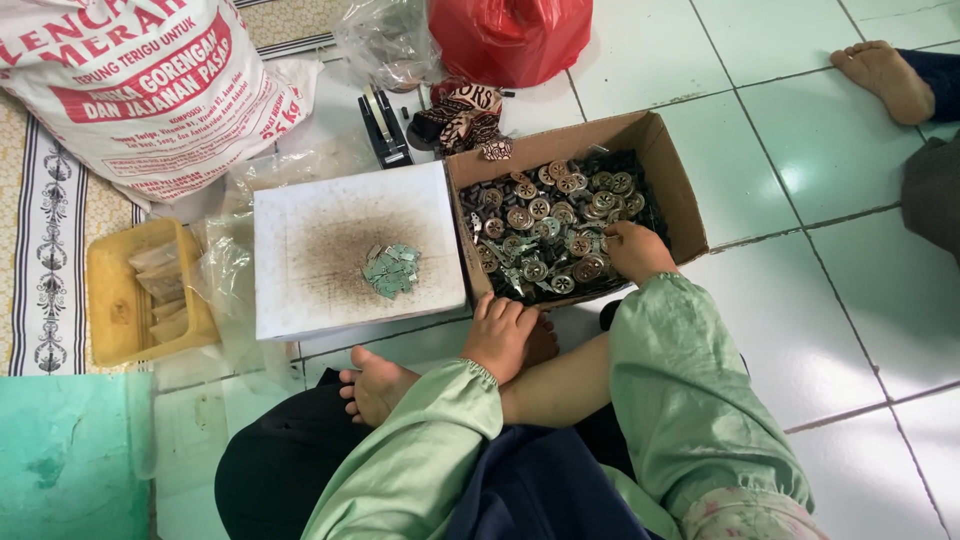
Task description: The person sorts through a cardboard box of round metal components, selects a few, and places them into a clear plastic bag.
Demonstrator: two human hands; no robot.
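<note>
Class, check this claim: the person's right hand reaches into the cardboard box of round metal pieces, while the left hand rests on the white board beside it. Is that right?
One detail is wrong. The head view shows the left hand resting on the person's own foot and shin, just short of the white board, not on it. The right hand does reach into the cardboard box of round metal pieces.
</note>
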